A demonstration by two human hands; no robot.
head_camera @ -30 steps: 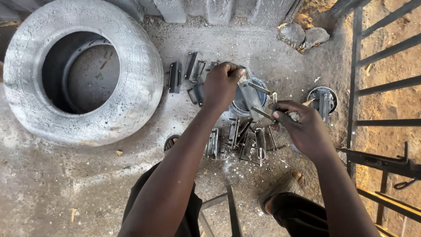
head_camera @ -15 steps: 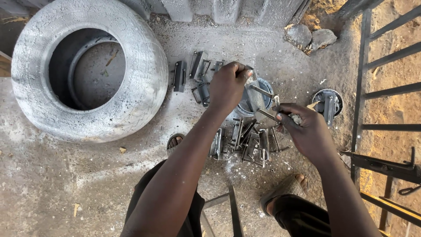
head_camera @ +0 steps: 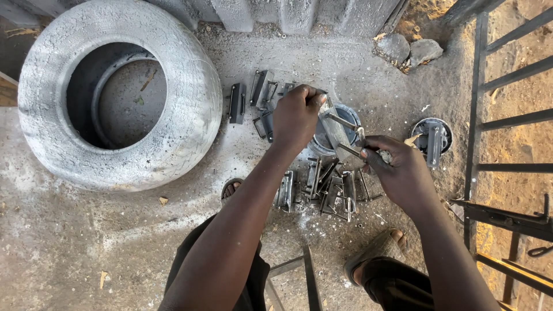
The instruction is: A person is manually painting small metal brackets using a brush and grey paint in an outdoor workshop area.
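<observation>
The left hand [head_camera: 296, 115] is closed over the upper end of a flat grey metal latch plate [head_camera: 333, 128], which slants down from its fingers toward the right hand [head_camera: 400, 173]. The right hand is curled shut, pinching a thin metal rod [head_camera: 349, 150] that juts from the plate's lower edge. Directly under both hands sits a round paint-smeared tin [head_camera: 348, 117]. Below the wrists lies a heap of similar grey metal latches [head_camera: 325, 187]; more lie just left of the left hand. A large grey-painted tyre [head_camera: 190, 86] rests well off to the left.
</observation>
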